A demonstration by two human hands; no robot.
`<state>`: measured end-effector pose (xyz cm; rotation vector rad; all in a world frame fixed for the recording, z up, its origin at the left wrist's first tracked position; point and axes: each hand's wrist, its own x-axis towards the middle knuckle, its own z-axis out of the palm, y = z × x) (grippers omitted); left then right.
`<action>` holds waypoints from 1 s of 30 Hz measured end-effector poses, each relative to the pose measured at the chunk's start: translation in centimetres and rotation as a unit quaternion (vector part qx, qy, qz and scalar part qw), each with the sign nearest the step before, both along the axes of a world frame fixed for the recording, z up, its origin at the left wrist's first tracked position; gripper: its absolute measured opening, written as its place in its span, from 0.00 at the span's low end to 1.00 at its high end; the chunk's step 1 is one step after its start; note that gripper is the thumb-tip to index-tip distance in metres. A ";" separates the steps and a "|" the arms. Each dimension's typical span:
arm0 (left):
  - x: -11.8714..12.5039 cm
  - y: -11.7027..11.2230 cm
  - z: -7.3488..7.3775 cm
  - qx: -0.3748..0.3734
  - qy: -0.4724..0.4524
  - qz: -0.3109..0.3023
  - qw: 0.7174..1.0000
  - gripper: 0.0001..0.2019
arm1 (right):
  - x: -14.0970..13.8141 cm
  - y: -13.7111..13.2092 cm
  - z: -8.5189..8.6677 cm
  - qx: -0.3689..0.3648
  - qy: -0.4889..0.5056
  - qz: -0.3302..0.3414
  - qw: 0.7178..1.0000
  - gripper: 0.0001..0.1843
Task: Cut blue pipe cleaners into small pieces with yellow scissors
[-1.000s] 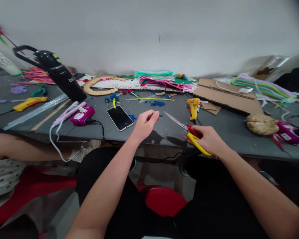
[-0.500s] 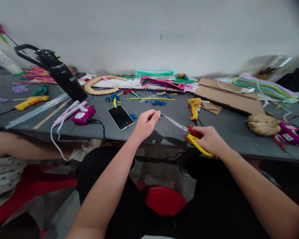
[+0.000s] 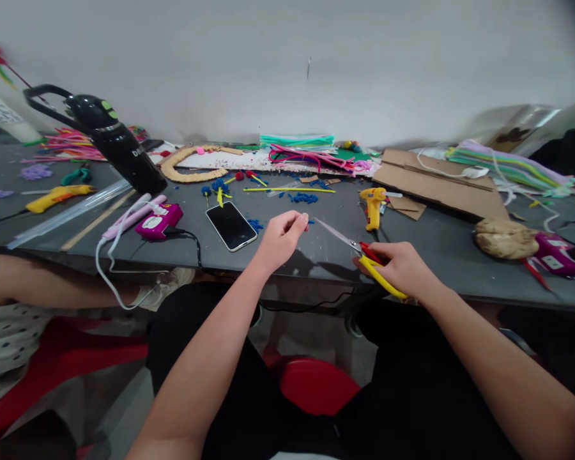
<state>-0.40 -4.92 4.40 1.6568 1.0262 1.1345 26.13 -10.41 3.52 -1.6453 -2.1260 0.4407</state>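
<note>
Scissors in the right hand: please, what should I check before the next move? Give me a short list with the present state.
1. Right hand grips the scissors by the handles: ok.
2. Blades open or closed: cannot tell, too thin to see.
3. Tips point at the left hand, close to its fingertips: not ok.
4. What the left hand pinches: cannot tell.
5. Phone lies apart from the blades: ok.
</note>
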 end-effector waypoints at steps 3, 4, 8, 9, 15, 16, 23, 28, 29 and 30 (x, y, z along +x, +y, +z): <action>0.0 0.0 0.0 0.003 0.002 0.001 1.000 0.20 | 0.0 0.0 0.0 -0.018 0.034 0.006 0.999 0.19; 0.0 0.0 0.0 0.004 0.002 0.002 1.000 0.20 | 0.0 0.0 0.0 -0.026 0.042 0.009 0.999 0.19; -0.1 0.0 0.1 0.006 0.002 0.009 1.000 0.20 | -0.1 -0.2 0.1 -0.049 0.060 0.018 0.997 0.18; -0.1 0.0 0.1 0.006 0.001 0.010 1.000 0.20 | -0.1 -0.2 0.2 -0.049 0.060 0.017 0.997 0.18; 0.1 0.2 -0.3 -0.007 -0.026 0.002 1.000 0.20 | -0.1 -0.2 0.0 -0.014 0.015 0.002 1.000 0.18; 0.1 0.3 -0.3 -0.009 -0.029 0.001 1.000 0.20 | 0.0 -0.2 0.0 -0.012 0.014 0.001 1.000 0.18; 0.3 0.4 -0.6 -0.006 -0.029 0.006 1.000 0.21 | -0.1 -0.2 0.2 -0.023 0.020 0.008 1.000 0.19; 0.3 0.3 -0.6 -0.007 -0.027 -0.001 1.000 0.21 | -0.3 -0.3 0.3 -0.025 0.017 0.008 1.000 0.18; 0.3 0.3 -0.6 -0.006 -0.025 -0.001 1.000 0.21 | -0.3 -0.3 0.4 -0.022 0.016 0.007 1.000 0.19; 0.3 0.3 -0.6 -0.005 -0.023 0.000 1.000 0.21 | -0.4 -0.3 0.4 -0.019 0.014 0.006 1.000 0.19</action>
